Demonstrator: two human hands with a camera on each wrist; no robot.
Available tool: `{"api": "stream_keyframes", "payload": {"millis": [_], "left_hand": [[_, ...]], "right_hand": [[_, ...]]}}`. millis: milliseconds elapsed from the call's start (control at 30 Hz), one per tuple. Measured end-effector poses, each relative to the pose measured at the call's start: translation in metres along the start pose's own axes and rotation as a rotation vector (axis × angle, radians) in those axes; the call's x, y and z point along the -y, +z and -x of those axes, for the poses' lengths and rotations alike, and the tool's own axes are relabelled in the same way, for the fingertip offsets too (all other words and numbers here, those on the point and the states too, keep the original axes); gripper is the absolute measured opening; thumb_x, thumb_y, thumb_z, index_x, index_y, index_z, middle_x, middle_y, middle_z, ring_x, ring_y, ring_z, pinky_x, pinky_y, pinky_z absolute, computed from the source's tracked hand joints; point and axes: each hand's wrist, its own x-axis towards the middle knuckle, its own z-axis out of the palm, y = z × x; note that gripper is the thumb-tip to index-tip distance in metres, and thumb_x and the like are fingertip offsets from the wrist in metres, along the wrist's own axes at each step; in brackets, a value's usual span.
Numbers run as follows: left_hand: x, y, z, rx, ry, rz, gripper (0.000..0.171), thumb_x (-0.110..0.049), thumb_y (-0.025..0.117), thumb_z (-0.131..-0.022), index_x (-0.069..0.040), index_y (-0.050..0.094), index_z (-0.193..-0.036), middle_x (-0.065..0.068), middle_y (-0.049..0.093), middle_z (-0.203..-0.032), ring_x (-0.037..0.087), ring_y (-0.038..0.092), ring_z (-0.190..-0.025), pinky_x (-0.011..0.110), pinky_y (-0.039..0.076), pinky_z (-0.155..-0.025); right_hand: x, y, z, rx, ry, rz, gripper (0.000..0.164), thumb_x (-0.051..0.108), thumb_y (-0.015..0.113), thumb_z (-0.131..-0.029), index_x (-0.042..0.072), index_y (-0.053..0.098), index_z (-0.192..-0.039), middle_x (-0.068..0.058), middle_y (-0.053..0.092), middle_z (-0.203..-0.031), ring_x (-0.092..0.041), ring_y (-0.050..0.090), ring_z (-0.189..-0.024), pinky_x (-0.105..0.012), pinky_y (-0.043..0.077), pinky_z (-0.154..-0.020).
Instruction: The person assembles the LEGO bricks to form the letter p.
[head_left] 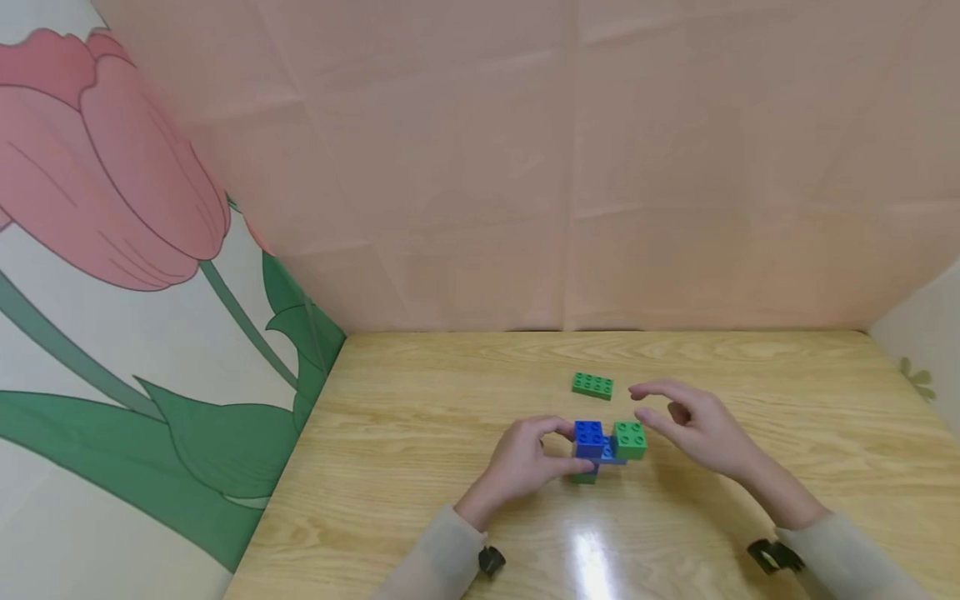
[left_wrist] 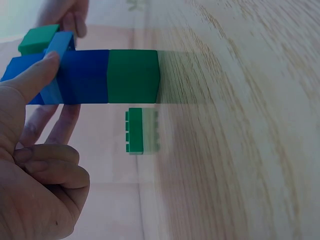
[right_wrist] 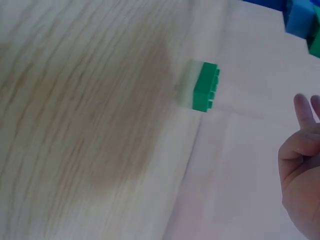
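My left hand [head_left: 525, 457] pinches a built stack of toy bricks between thumb and fingers. A green brick [left_wrist: 133, 76] forms its base, with a dark blue brick [left_wrist: 84, 76] above. Across that lies a lighter blue piece [head_left: 608, 451]. On top sit a dark blue brick [head_left: 588, 438] and, at the right end, a green brick [head_left: 629, 440]. The thumb presses the lighter blue piece in the left wrist view. Just right of the stack, my right hand [head_left: 701, 425] is held apart from it, thumb and forefinger spread, holding nothing. Its other fingers bend loosely.
A long green brick [head_left: 592, 386] with studs upward lies alone on the wooden table [head_left: 420, 400], behind the stack. A pinkish sheet [head_left: 450, 208] hangs at the table's back edge. To the left stands a panel with a tulip picture [head_left: 112, 167].
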Motion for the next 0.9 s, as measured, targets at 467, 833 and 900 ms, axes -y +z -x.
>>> {"api": "stream_keyframes", "payload": {"millis": [467,833,900], "left_hand": [[0.001,0.0,-0.001,0.01,-0.007,0.013,0.035,-0.049,0.086,-0.083,-0.034,0.075,-0.112,-0.026,0.067,-0.106,0.013,0.057,-0.071,0.025,0.044,-0.057],[0.003,0.001,-0.002,0.004,0.001,0.008,0.036,-0.049,0.087,-0.081,-0.034,0.075,-0.111,-0.027,0.067,-0.105,0.011,0.056,-0.065,0.025,0.046,-0.055],[0.003,0.002,-0.002,0.005,-0.003,0.009,0.036,-0.049,0.087,-0.081,-0.034,0.075,-0.111,-0.027,0.067,-0.105,0.013,0.058,-0.068,0.026,0.046,-0.056]], "right_hand": [[-0.034,0.017,-0.025,0.009,0.175,0.134,0.041,0.036,0.073,-0.099,0.009,0.068,-0.131,-0.012,0.069,-0.129,-0.016,0.05,-0.062,-0.029,0.044,-0.053],[-0.058,0.03,-0.036,0.074,0.228,0.1,0.055,0.041,0.071,-0.1,0.005,0.061,-0.14,-0.017,0.063,-0.136,-0.044,0.054,-0.129,-0.066,0.048,-0.096],[-0.061,0.032,-0.038,0.083,0.238,0.1,0.058,0.043,0.071,-0.099,0.005,0.06,-0.141,-0.018,0.062,-0.136,-0.044,0.054,-0.128,-0.066,0.048,-0.096]]}}
